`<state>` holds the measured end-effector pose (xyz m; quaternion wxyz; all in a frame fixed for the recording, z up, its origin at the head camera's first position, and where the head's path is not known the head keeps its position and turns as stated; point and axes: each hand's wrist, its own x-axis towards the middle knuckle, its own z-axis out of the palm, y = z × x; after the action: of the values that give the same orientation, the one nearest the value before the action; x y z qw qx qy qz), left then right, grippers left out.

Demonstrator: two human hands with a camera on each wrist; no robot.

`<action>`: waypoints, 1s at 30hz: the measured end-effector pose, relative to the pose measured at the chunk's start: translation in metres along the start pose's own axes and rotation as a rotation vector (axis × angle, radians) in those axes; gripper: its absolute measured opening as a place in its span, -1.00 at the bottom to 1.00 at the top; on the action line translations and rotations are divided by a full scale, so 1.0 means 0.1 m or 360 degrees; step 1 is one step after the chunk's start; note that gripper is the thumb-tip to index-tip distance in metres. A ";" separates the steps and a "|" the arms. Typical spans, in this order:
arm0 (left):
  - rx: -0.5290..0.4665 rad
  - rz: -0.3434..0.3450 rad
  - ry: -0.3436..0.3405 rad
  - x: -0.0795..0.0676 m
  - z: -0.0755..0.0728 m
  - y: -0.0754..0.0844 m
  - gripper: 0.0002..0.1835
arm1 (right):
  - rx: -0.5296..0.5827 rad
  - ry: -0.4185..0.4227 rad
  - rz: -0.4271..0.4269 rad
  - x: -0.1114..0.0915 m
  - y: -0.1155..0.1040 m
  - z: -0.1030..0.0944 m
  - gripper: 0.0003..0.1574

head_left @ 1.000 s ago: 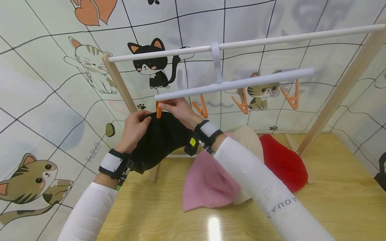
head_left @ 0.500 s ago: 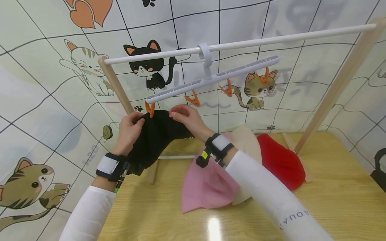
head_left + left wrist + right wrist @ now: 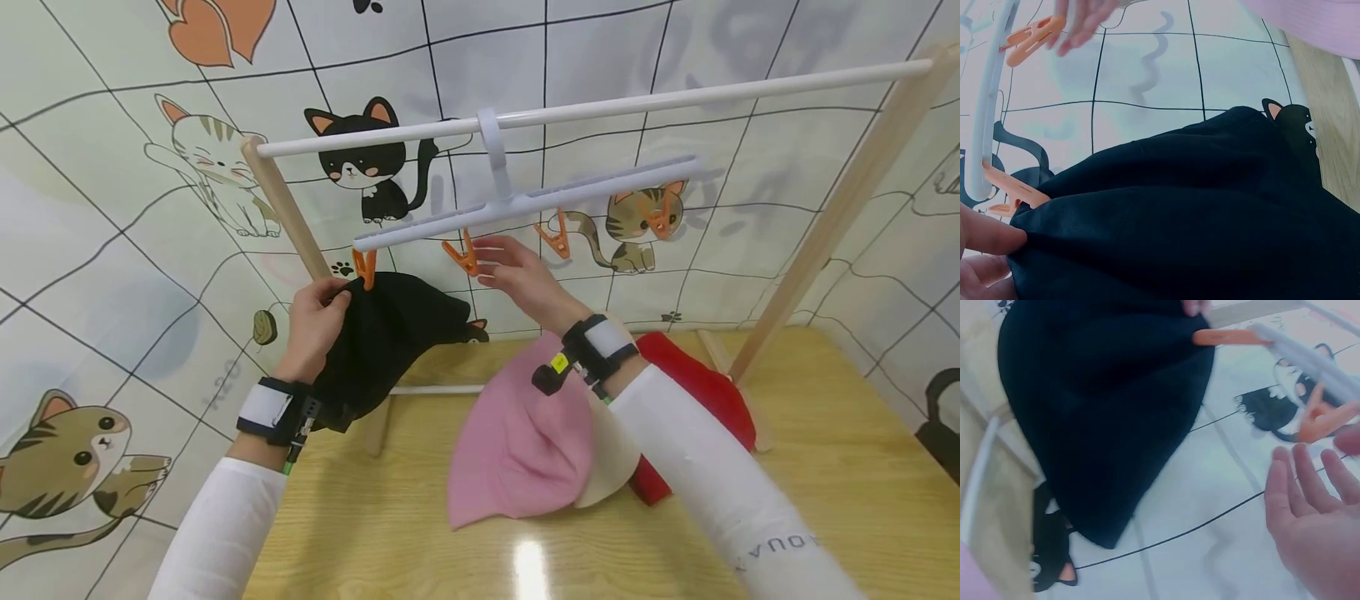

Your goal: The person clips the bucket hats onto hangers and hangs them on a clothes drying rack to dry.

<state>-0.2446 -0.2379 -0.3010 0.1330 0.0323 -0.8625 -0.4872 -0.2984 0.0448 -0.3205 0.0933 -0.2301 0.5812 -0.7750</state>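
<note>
1. Black fabric (image 3: 397, 325) hung at the left end of the hanger (image 3: 525, 202), its upper edge caught in the leftmost orange clip (image 3: 365, 268), above the table (image 3: 390, 533).
2. Left hand (image 3: 311, 329) pinched the black fabric at its upper-left edge between thumb and fingers, just left of that clip; the bulk of the cloth lay right of and below the fingertips.
3. Long axis of the black fabric, head view: slantwise, from a low end beneath the left wrist up to a blunt tip at right. Upper edge sloped down from clip to tip. Right wrist view showed the cloth narrowing to a point away from the clip.
4. Right hand (image 3: 525, 279) grasped nothing that showed; fingers loosely extended, tips at the second orange clip (image 3: 462, 256). Contact: could not tell. Black fabric lay left of and below this hand, apart from it.
5. Second clip hung with legs spread. Two more orange clips (image 3: 555, 240) hung farther right.
6. Hanger hooked over a white rod (image 3: 630, 104), tilted, right end higher in the head view.
7. On the table: pink fabric (image 3: 525, 442), overlapping beige fabric (image 3: 613, 462); red fabric (image 3: 690, 379) rightmost, partly behind the right sleeve (image 3: 720, 467).
</note>
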 end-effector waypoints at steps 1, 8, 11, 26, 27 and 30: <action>-0.0005 0.0005 0.0002 0.01 0.00 -0.01 -0.69 | -0.0008 -0.0037 -0.0017 0.01 -0.05 0.01 -0.35; -0.0013 -0.0017 -0.0056 0.04 -0.04 -0.04 -0.69 | -0.0083 -0.0212 -0.0161 0.15 -0.28 0.16 -0.49; -0.0010 -0.0040 -0.0086 0.04 -0.05 -0.05 -0.68 | -0.0110 -0.0174 -0.0120 0.18 -0.32 0.20 -0.57; 0.0219 0.0123 -0.0216 -0.01 0.08 -0.15 -0.72 | -0.0222 -0.0106 0.0081 0.17 -0.36 0.27 -0.57; 0.0232 0.0131 -0.0219 -0.02 0.09 -0.16 -0.73 | -0.0214 -0.0110 0.0083 0.16 -0.35 0.26 -0.56; 0.0239 0.0137 -0.0232 -0.03 0.11 -0.17 -0.73 | -0.0195 -0.0125 0.0083 0.16 -0.35 0.25 -0.54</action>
<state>-0.2453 -0.2370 -0.3210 0.0878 -0.0305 -0.9046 -0.4161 -0.2960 0.0272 -0.2779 0.1219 -0.2505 0.6293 -0.7256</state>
